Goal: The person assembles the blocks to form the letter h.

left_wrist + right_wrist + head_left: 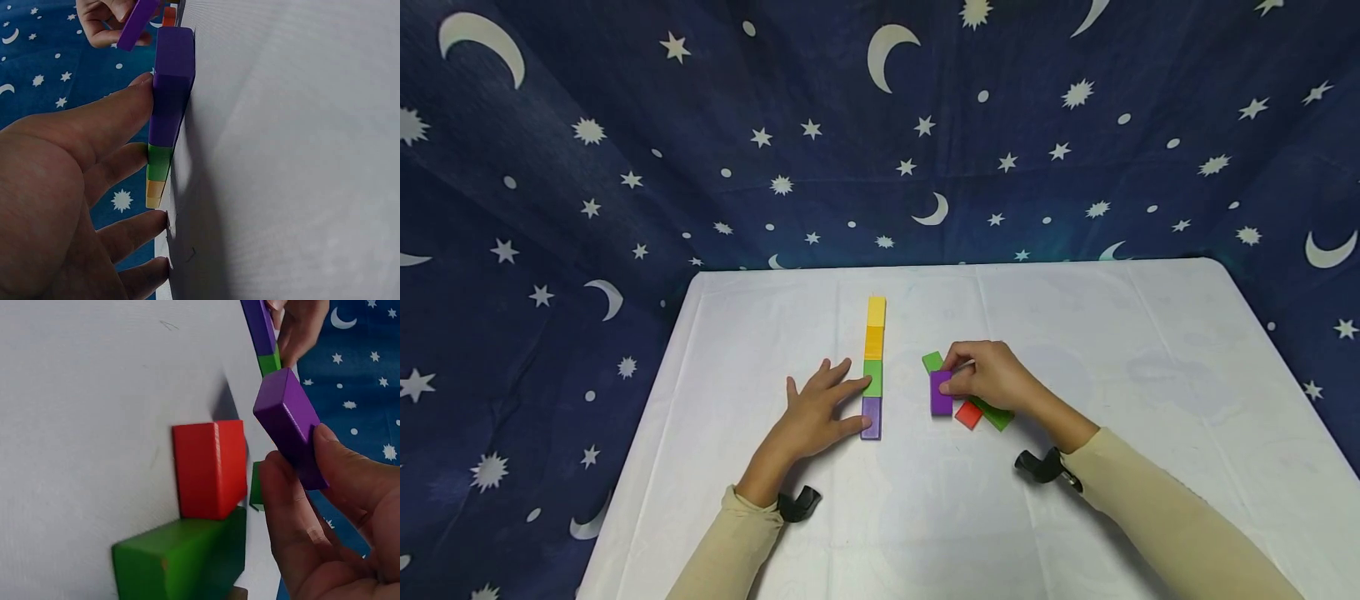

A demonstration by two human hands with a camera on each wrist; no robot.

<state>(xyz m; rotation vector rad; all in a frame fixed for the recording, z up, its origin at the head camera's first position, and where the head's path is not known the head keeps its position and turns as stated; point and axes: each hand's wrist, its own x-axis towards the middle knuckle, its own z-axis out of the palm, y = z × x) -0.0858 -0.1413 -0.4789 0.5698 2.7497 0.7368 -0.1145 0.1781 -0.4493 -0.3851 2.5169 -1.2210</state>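
Observation:
A straight row on the table joins a yellow block [877, 312], an orange block [874, 342], a green block [873, 368] and a purple block [872, 407] end to end. My left hand [811, 423] lies beside this row, fingers spread, the thumb touching the purple block and the index finger at the green one. To the right, my right hand [996, 377] pinches another purple block [290, 419] between thumb and fingers. The right wrist view has this block raised and tilted. Below it lie a red block [209, 469] and a green block [181, 559].
Another green block [932, 361] lies just left of the right fingers. A small brownish piece [238, 593] shows partly behind the green block in the right wrist view. The white-covered table [760, 308] ends at a dark blue cloth [835, 83] with moons and stars.

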